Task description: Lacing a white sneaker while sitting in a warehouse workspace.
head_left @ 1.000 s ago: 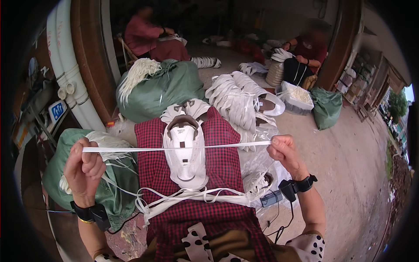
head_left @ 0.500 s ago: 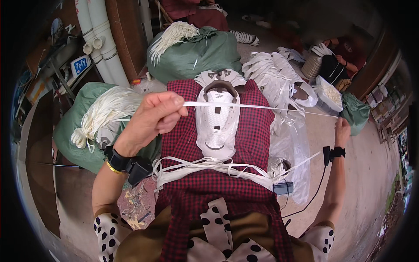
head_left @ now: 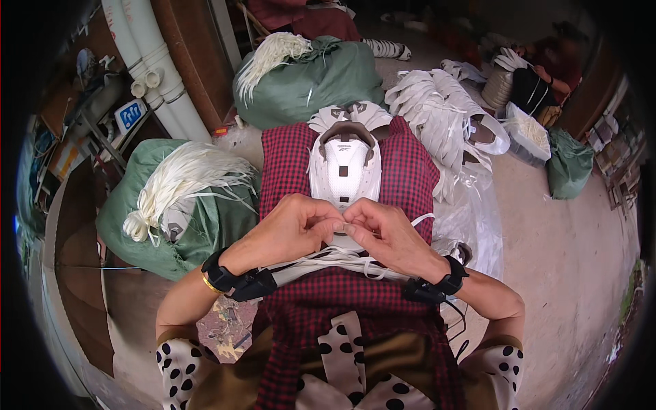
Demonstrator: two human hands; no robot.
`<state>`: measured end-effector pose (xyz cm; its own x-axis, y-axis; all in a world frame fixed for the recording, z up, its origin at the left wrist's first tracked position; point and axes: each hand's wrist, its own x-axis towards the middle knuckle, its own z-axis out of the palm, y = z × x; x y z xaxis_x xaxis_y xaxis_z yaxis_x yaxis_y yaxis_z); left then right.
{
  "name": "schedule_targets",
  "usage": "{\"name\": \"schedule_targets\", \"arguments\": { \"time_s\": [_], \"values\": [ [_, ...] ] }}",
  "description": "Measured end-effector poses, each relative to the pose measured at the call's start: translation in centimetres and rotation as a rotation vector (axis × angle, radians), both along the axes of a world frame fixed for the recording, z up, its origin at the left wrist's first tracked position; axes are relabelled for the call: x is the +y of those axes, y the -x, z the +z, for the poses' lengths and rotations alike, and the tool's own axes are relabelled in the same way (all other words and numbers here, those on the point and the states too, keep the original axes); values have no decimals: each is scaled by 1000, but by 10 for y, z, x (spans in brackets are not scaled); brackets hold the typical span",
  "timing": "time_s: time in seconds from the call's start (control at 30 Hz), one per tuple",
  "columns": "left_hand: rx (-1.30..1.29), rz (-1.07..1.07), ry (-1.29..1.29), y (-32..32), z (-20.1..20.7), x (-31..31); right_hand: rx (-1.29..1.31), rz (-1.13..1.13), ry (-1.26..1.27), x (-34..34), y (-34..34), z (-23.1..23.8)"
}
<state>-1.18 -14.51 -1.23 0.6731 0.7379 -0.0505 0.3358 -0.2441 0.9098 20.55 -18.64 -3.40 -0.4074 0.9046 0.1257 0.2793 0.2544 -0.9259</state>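
A white shoe upper (head_left: 344, 158) with a brown collar lies on my lap, its toe toward me. Over its toe end, my left hand (head_left: 290, 229) and my right hand (head_left: 393, 236) meet, thumbs and fingertips pinched closed and touching. They hold a white shoelace (head_left: 424, 219), mostly hidden by the fingers; a short stretch shows beyond my right hand. Just below my hands, a bundle of white laces (head_left: 328, 262) lies across the red-and-black checked apron (head_left: 283, 164). More uppers (head_left: 365, 115) are stacked behind the front one.
Green sacks (head_left: 205, 249) (head_left: 328, 89) with lace bunches (head_left: 181, 178) on top stand left and ahead. To the right are a long row of white uppers (head_left: 427, 116), clear plastic sheeting (head_left: 485, 229) and a bin of laces (head_left: 527, 133). Two people sit farther back.
Half a second ago my hands were far apart, with the lace stretched between them above the upper. Both have come together low over its toe end, my right hand moving far inward.
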Motion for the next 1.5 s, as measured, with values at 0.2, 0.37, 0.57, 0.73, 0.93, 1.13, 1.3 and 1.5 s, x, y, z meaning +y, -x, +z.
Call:
{"name": "schedule_targets", "arguments": {
  "time_s": [0.2, 0.37, 0.57, 0.73, 0.93, 1.13, 1.3, 1.5],
  "values": [
    [11, 43, -28, -3, -32, 15, 1, -132, -121, 17, -10, -24],
    [-125, 182, -275, -9, -55, 43, 16, -278, -187, 48, -24, -38],
    [-115, 130, -529, -12, -67, 43, -128, -250, -276, 53, -24, -45],
    [-100, 119, -581, -13, -68, 46, -105, -280, -312, 54, -21, -49],
    [-85, 66, -663, -11, -71, 49, -46, -288, -361, 55, -19, -55],
    [-88, 66, -707, -12, -73, 47, -48, -276, -345, 54, -21, -55],
    [-71, 97, -690, -12, -73, 44, -34, -273, -339, 53, -19, -55],
    [-70, 91, -693, -12, -72, 46, -18, -289, -334, 52, -17, -52]
  ]
}}
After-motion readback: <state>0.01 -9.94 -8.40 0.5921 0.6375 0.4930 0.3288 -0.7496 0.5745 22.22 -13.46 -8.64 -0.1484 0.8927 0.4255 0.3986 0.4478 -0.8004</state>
